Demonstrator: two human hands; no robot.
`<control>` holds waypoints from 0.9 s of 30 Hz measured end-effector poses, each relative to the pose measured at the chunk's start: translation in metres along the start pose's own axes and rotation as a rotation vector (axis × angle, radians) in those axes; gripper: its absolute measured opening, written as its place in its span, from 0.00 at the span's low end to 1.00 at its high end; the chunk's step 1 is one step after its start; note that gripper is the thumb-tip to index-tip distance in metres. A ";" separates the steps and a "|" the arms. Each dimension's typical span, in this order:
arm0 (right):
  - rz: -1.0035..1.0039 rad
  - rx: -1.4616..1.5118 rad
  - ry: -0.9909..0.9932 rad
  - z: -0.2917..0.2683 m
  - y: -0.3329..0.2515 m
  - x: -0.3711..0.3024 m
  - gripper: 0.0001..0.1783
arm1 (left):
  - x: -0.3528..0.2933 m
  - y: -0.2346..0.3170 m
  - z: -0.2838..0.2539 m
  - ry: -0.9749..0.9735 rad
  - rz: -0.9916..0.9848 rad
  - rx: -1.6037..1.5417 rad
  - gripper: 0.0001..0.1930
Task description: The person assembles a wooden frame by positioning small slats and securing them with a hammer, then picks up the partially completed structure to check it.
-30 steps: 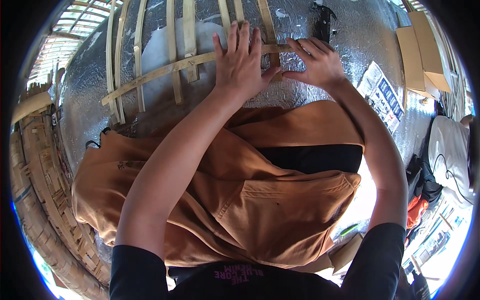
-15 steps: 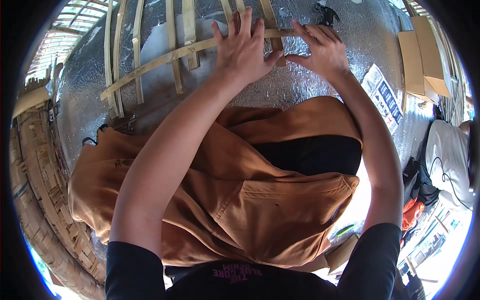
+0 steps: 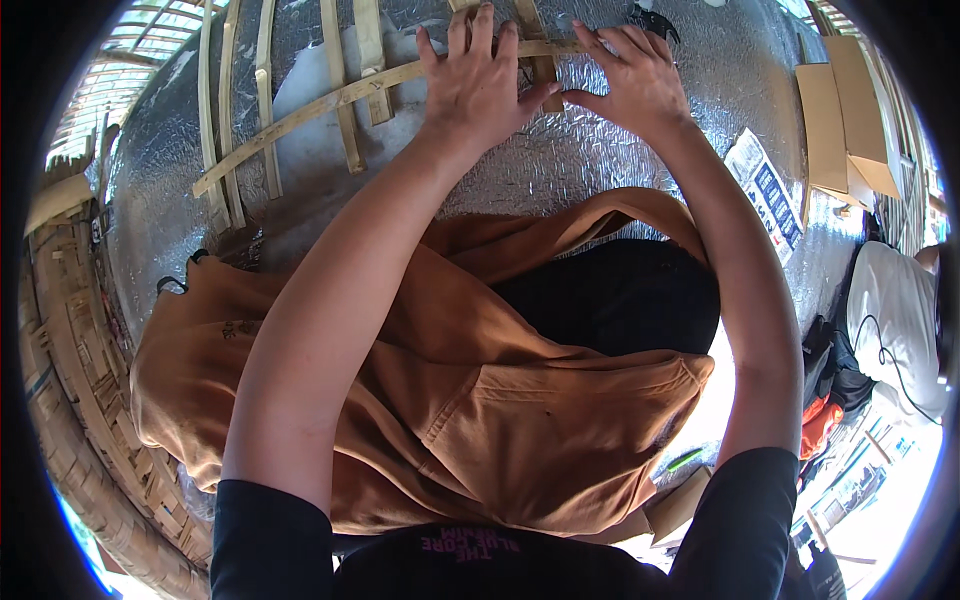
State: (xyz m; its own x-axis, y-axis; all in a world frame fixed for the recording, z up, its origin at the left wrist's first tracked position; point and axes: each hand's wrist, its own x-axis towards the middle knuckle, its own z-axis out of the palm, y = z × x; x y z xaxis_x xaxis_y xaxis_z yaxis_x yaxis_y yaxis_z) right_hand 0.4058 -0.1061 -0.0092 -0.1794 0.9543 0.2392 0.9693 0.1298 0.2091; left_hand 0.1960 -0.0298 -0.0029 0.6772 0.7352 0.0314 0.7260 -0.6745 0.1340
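A lattice of thin bamboo strips lies on a silver foil sheet at the far side. One long cross strip runs over several lengthwise strips. My left hand lies over the cross strip with its fingers spread, palm down. To its right, my right hand rests at the cross strip's right end, fingers stretched and thumb apart. The two thumbs point toward each other beside a wider lengthwise strip. My palms hide what they touch beneath.
A brown garment covers my lap. Right of my arm lies a printed sheet, with an open cardboard box beyond. A person in a white shirt sits at the right edge. Woven bamboo stands at the left.
Both hands have moved slightly away from me. The bamboo lattice has shifted the same way and a little left. The garment's raised fold has dropped and opened near my right forearm.
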 end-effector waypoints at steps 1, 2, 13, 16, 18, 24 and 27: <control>-0.001 0.002 0.001 0.000 -0.002 0.001 0.50 | -0.002 -0.001 0.004 -0.001 -0.001 0.002 0.49; 0.007 0.008 -0.022 0.000 -0.004 0.001 0.49 | -0.005 -0.003 0.010 0.106 0.023 -0.014 0.48; 0.043 0.078 -0.067 -0.006 -0.010 -0.004 0.47 | -0.024 0.012 0.009 0.352 0.159 -0.027 0.34; 0.064 0.092 -0.094 -0.006 -0.010 -0.004 0.47 | -0.004 0.009 0.006 0.386 -0.034 0.073 0.33; 0.073 0.139 -0.129 -0.006 -0.009 -0.006 0.47 | 0.001 0.004 0.013 0.274 -0.017 0.161 0.37; 0.088 0.178 -0.156 -0.009 -0.012 -0.004 0.48 | 0.001 -0.001 0.020 0.477 -0.013 0.142 0.28; 0.088 0.164 -0.119 -0.007 -0.012 -0.006 0.48 | 0.010 0.006 0.014 0.311 -0.138 0.094 0.46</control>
State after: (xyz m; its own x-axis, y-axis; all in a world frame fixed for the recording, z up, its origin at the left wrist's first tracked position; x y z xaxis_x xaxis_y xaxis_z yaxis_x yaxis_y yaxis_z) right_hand 0.3941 -0.1153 -0.0069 -0.0815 0.9876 0.1341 0.9964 0.0778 0.0330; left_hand 0.2084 -0.0277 -0.0158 0.5135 0.7955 0.3218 0.8258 -0.5600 0.0665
